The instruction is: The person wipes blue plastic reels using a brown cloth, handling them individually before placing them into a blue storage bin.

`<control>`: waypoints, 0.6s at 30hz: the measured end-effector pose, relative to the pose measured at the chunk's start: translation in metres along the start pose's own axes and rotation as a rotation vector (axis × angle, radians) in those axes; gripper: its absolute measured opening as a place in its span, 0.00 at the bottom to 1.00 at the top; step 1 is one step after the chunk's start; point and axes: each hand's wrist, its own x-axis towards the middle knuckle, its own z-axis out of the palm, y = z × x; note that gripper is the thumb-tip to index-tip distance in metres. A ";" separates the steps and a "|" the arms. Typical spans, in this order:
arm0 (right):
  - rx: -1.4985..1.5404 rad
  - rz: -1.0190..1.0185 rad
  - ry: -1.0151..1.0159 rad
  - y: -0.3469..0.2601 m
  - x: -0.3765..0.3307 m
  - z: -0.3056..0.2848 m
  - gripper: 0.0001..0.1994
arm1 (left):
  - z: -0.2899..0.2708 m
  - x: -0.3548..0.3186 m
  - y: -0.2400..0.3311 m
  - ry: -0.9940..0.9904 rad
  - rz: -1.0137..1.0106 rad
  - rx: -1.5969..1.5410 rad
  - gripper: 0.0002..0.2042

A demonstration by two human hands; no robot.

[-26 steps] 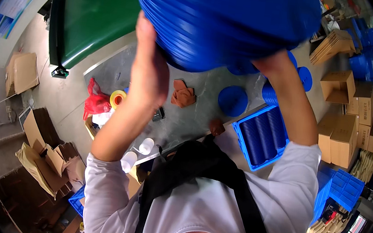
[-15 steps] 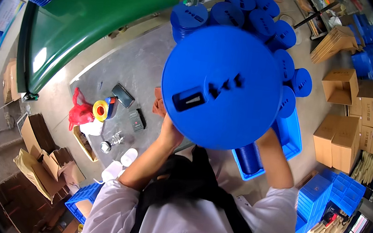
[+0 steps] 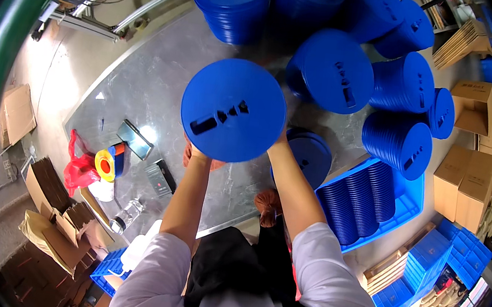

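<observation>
Both my hands hold a blue round plastic disc (image 3: 234, 97) in front of me, above the grey table; a slot and several small cut-outs pierce its face. My left hand (image 3: 197, 151) grips its lower left edge, and my right hand (image 3: 280, 139) its right edge; most fingers are hidden beneath. Whether more discs lie under it, I cannot tell. Just right of my right hand, another blue disc (image 3: 310, 161) lies on the table. Rust-brown cloth (image 3: 215, 165) shows behind my left hand, and another brown cloth (image 3: 268, 204) lies by my right forearm.
Several stacks of blue discs (image 3: 409, 81) line the far and right sides. At right, a blue crate (image 3: 407, 202) holds rows of discs. On the table's left are a phone (image 3: 136, 139), a dark box (image 3: 161, 177), yellow tape (image 3: 105, 165) and a red bag (image 3: 79, 165). Cardboard boxes (image 3: 467, 185) stand far right.
The held disc has moved away from my head, down toward the table and leftward, so it looks smaller. My arms are stretched further forward. My view has shifted, showing more table and crate.
</observation>
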 end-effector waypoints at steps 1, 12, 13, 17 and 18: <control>0.635 0.150 0.051 0.008 0.005 0.008 0.28 | -0.001 0.007 -0.012 0.004 -0.018 -0.014 0.20; 1.225 0.589 0.313 -0.036 0.024 -0.001 0.34 | 0.000 0.031 -0.034 0.058 -0.057 -0.056 0.20; 1.183 0.557 0.334 -0.037 0.017 -0.004 0.36 | 0.005 0.030 -0.032 0.063 -0.058 -0.057 0.20; 0.554 -0.040 0.314 -0.066 -0.066 -0.034 0.30 | 0.007 0.012 -0.019 0.147 -0.053 -0.083 0.20; 0.489 -0.102 0.247 -0.067 -0.099 -0.041 0.30 | 0.005 0.001 -0.015 0.203 -0.050 -0.127 0.20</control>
